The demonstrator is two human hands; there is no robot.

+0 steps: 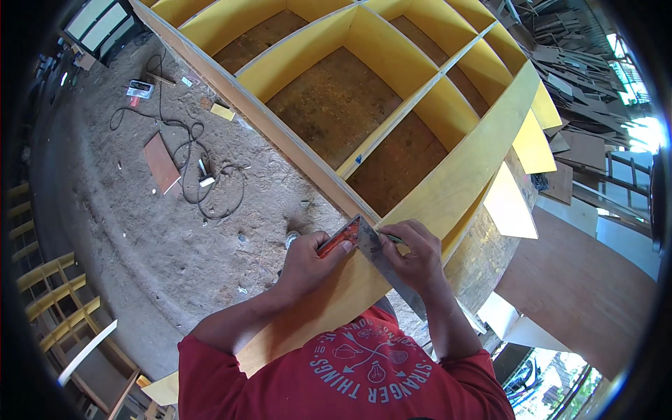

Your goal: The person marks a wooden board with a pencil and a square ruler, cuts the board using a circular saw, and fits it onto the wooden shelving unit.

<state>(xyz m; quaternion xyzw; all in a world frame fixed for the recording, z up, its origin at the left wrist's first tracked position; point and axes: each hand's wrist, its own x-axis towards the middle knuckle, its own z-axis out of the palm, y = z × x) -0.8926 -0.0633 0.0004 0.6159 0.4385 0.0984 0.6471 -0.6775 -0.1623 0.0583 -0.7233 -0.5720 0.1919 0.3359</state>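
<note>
Square [385, 266] is at the near corner of the yellow frame [388, 59], blade running near-right across the plywood strip [455, 168]. My left hand [309, 260] is wrapped round its red stock, thumb on top. Right hand [418, 255] is pinched nearly closed on a thin pencil-like tool [396, 240], fingers over the blade; can't tell if the tip meets wood. Square should be light, stiff, not fragile; metal face probably slick, may skate. Best grip: stock in left, right fingertips pinning blade. Strip looks thin, likely flexes.
</note>
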